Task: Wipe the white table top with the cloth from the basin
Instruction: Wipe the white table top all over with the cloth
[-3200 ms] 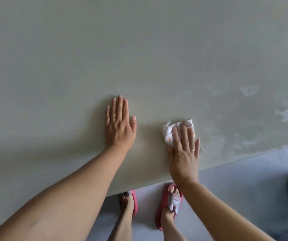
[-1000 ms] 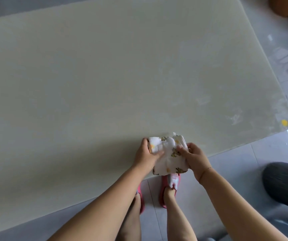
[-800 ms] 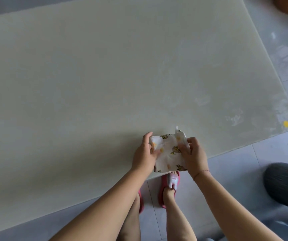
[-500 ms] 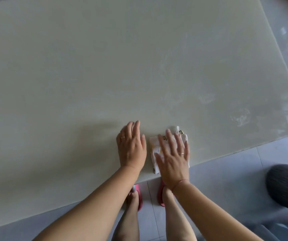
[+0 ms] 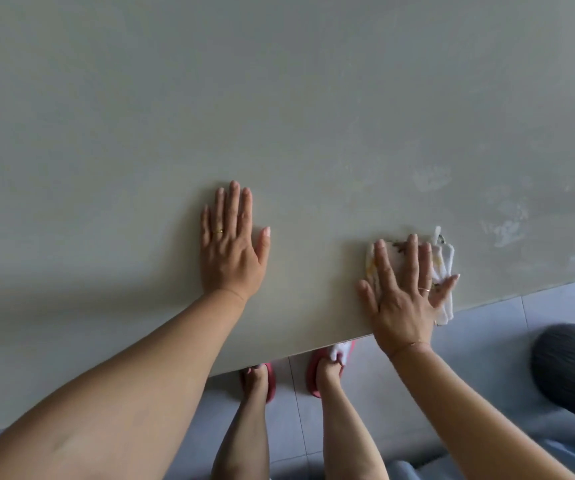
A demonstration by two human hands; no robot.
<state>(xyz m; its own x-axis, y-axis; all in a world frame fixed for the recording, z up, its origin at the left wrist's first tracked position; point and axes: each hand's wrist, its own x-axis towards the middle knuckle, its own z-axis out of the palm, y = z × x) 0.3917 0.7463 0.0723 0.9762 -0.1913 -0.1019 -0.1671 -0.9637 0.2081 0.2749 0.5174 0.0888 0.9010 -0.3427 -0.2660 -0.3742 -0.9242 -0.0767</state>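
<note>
Most of the view is the white table top, pale and matt, its near edge running diagonally from lower left up to the right. Hazy whitish smears show on the right part of the surface, beyond the cloth. Below the edge: grey floor tiles, a dark ribbed object at far right, red slippers.

Left hand: flat, fingers extended and together, palm down on bare table, holding nothing. Reads as a brace.

Right hand: fingers spread, pressing flat on the cloth, not clenched round it. Cloth is folded, white with small printed marks, lying on the table close to the near edge; its right side sticks out past the fingers and one corner overhangs the edge.

Judgement: wiping stroke in hand. To do it well, keep the palm's weight even over the fold, sweep toward the smears on the right in overlapping passes, and draw the loose corner back under the fingers so it does not drag or slip off the edge.
</note>
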